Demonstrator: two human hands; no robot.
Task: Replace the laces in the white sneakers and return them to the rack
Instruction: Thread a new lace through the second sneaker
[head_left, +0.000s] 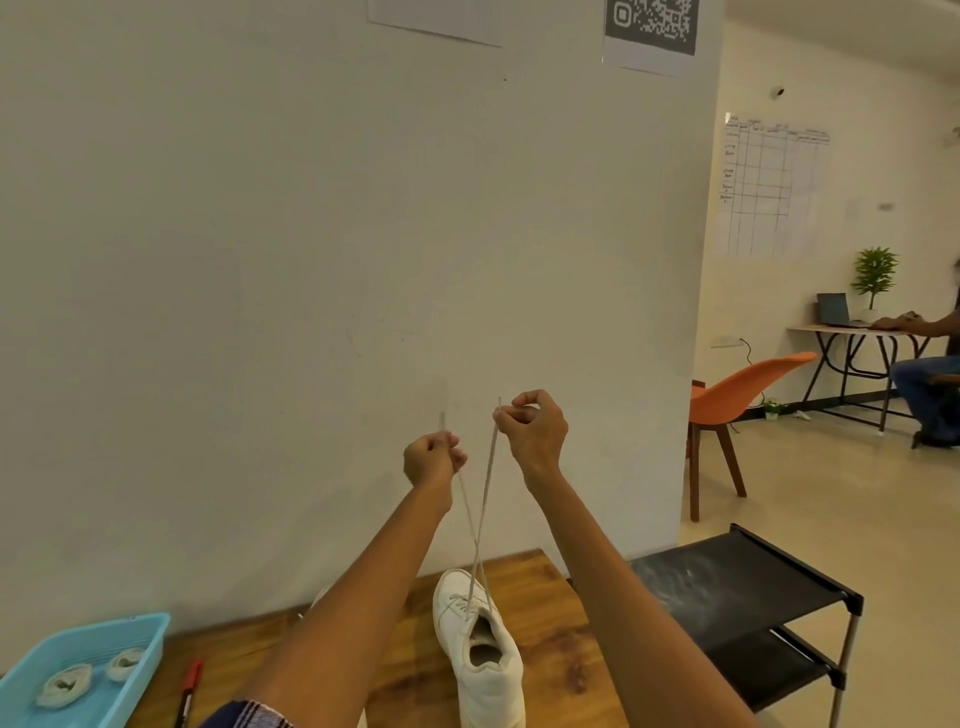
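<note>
Both hands raised — left hand (432, 457) and right hand (535, 428) each pinch a lace (480, 519) end, strands crossing above the white sneaker (485, 649) mid-tabletop (550, 644).

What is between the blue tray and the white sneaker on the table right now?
In the head view, a red marker on the wooden table and the left forearm separate blue tray from sneaker.

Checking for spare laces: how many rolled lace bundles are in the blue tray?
2: one lace bundle toward the near left of the blue tray, the other lace bundle beside it, farther right. The frame's edge may hide more.
</note>
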